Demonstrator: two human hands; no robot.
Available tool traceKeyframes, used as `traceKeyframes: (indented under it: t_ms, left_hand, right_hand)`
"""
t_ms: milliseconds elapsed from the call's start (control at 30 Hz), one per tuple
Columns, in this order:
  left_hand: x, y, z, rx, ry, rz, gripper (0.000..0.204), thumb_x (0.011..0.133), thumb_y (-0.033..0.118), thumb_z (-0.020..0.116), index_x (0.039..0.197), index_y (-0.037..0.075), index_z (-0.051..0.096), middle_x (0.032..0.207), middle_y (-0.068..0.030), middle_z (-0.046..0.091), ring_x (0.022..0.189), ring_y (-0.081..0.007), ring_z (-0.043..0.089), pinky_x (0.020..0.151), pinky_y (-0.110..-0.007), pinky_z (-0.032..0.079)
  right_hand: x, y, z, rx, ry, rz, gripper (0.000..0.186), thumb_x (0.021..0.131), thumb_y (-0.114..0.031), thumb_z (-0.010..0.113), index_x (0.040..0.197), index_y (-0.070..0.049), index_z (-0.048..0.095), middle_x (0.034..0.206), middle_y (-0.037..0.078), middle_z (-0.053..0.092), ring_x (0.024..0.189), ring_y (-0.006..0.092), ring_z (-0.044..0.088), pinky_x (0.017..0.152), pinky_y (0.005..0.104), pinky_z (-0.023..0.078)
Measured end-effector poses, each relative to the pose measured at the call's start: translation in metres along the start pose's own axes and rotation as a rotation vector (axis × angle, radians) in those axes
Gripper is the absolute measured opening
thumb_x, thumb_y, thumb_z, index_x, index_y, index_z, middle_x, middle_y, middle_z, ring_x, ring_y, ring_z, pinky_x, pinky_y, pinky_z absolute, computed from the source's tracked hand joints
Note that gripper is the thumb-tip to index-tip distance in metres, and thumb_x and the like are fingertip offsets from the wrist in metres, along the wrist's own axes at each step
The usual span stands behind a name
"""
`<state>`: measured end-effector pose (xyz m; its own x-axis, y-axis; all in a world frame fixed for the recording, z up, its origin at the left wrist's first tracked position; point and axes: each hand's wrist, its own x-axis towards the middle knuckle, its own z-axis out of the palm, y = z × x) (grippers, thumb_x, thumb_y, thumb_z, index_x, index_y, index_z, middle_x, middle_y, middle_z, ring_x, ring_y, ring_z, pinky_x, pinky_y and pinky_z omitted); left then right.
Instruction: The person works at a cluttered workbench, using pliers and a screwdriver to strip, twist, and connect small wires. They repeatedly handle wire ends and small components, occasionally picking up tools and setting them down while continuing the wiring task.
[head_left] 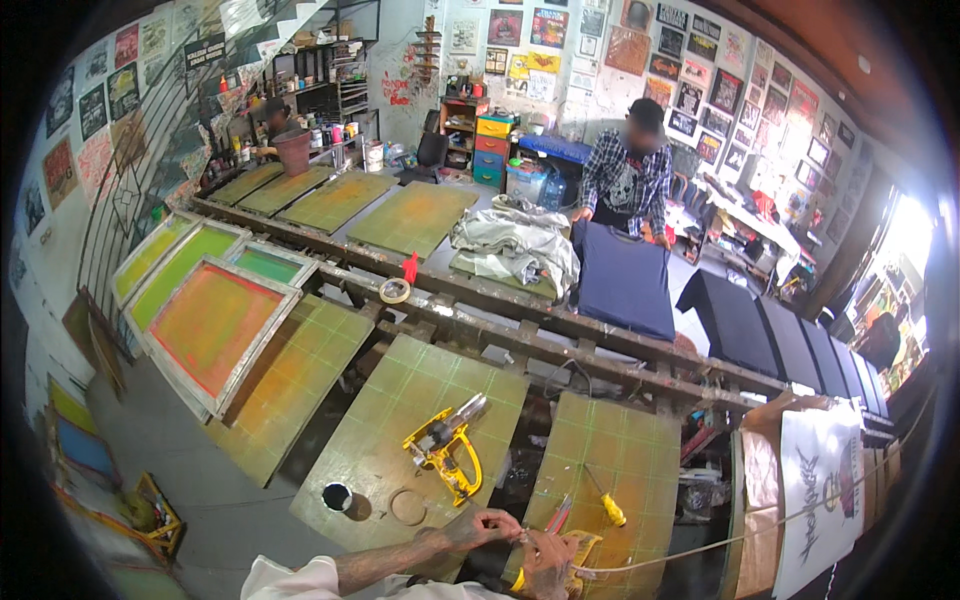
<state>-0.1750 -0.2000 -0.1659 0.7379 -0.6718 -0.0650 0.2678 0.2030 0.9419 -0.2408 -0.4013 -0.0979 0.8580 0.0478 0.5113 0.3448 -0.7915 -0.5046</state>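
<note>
Near the lower edge, my left hand [482, 525] and my right hand [547, 562] meet with fingertips pinched together. Whatever sits between them is too small to make out. Beside and partly beneath my right hand lies a yellow plastic piece [586, 548], mostly hidden. A pale cord [690, 552] runs from there to the right. Left of my hands, a yellow-framed tool with a grip and a metal barrel [445, 448] rests on a flat board [400, 390]. On the right board [620, 440] lie a yellow-handled screwdriver [608, 500] and red-handled pliers [560, 513].
A dark-filled cup [337, 496] and a tan ring [407, 506] sit on the middle board. Framed printing screens [215, 325] lean at left. A tape roll [395, 290] rests on the metal rail. Across it, a person [625, 180] handles a navy shirt [625, 280]. White printed sheets [820, 490] stand at right.
</note>
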Motion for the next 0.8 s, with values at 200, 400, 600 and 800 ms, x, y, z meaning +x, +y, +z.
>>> traceKeyframes:
  t_ms: [200, 400, 600, 800]
  left_hand:
    - [0.009, 0.017, -0.023, 0.02, -0.123, -0.302, 0.037, 0.101, 0.045, 0.07, 0.121, 0.014, 0.075, 0.098, 0.0058, 0.075, 0.067, -0.0001, 0.052, 0.058, -0.019, 0.038]
    - [0.035, -0.003, -0.04, -0.209, -0.357, -0.34, 0.025, 0.098, 0.027, 0.077, 0.112, 0.006, 0.073, 0.1, 0.0001, 0.075, 0.085, -0.0054, 0.067, 0.075, -0.02, 0.052]
    - [0.038, -0.002, -0.041, -0.136, -0.499, -0.388, 0.028, 0.095, 0.018, 0.08, 0.116, 0.002, 0.072, 0.107, -0.0033, 0.075, 0.097, -0.0092, 0.069, 0.087, -0.025, 0.055]
    - [0.041, 0.029, -0.033, 0.116, -0.498, -0.345, 0.025, 0.09, 0.026, 0.085, 0.106, 0.008, 0.076, 0.089, 0.0029, 0.075, 0.084, -0.0039, 0.065, 0.069, -0.022, 0.047]
  right_hand:
    - [-0.005, 0.012, 0.005, 0.074, -0.001, -0.003, 0.017, 0.077, -0.007, 0.077, 0.093, -0.01, 0.076, 0.077, 0.006, 0.07, 0.069, 0.0249, 0.067, 0.082, 0.0426, 0.043]
    - [-0.006, 0.008, -0.009, 0.121, -0.109, 0.02, 0.02, 0.075, -0.006, 0.078, 0.094, -0.013, 0.078, 0.077, 0.004, 0.07, 0.074, 0.0226, 0.068, 0.088, 0.0419, 0.044]
    - [-0.003, 0.019, -0.001, 0.173, -0.197, -0.043, 0.016, 0.08, -0.017, 0.082, 0.094, -0.011, 0.08, 0.071, 0.006, 0.066, 0.064, 0.0214, 0.06, 0.074, 0.038, 0.047]
    - [-0.016, 0.027, 0.002, 0.225, -0.312, 0.067, 0.018, 0.082, -0.02, 0.081, 0.098, -0.013, 0.079, 0.084, 0.01, 0.075, 0.078, 0.0269, 0.071, 0.084, 0.0409, 0.05]
